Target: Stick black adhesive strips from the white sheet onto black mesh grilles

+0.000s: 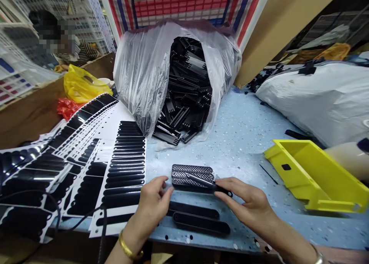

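My right hand (248, 200) pinches a glossy black strip (201, 180) with a rounded end and a hole near that end. The strip slants over several flat black pieces with a diamond mesh face (192, 168), which lie side by side on the blue table. My left hand (154, 200) is at the left end of these pieces, its thumb and forefinger slightly apart with nothing visible between them. Nearer to me lie two long smooth black pieces with rounded ends, the front one (201, 223) in full view and the other (194, 209) partly behind my left hand.
White sheets of black strip stickers (123, 156) spread over the left side, with a dark cable (103, 225) across them. A clear plastic bag (141, 72) spills black comb-edged parts (187, 91). A yellow bin (288, 168) and a white sack (319, 91) are at right. Another person sits back left.
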A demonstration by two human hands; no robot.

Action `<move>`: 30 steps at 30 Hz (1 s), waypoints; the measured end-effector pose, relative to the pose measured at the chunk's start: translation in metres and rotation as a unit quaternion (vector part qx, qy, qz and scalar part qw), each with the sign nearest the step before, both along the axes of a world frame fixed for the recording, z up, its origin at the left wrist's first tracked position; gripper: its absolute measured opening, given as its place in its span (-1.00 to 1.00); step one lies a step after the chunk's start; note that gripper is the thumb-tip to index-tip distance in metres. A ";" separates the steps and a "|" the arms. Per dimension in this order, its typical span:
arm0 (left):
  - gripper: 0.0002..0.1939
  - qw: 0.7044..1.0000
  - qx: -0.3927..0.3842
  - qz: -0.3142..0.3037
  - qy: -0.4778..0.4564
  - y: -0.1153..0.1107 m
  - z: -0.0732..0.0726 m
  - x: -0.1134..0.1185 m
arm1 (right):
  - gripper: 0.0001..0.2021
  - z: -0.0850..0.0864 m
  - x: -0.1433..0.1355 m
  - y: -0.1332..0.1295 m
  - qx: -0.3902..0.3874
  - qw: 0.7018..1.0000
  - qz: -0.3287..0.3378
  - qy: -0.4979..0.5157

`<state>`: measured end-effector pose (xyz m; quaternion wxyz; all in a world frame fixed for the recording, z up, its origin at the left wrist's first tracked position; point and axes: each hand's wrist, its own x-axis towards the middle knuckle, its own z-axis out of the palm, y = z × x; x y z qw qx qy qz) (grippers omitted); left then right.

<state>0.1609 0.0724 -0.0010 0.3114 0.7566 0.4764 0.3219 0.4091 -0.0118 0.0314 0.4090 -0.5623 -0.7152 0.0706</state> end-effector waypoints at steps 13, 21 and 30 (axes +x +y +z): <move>-0.71 0.990 -0.121 -0.059 -0.036 0.000 0.007 0.001 | -0.84 -0.006 0.006 0.003 0.003 0.993 0.084 -0.078; -0.79 0.991 -0.099 -0.077 -0.054 0.003 0.009 0.000 | -0.84 -0.009 -0.006 0.013 -0.004 0.993 0.095 -0.069; -0.81 0.988 -0.119 -0.081 -0.053 0.003 0.014 -0.001 | -0.84 -0.011 -0.007 0.012 -0.031 0.992 0.094 -0.079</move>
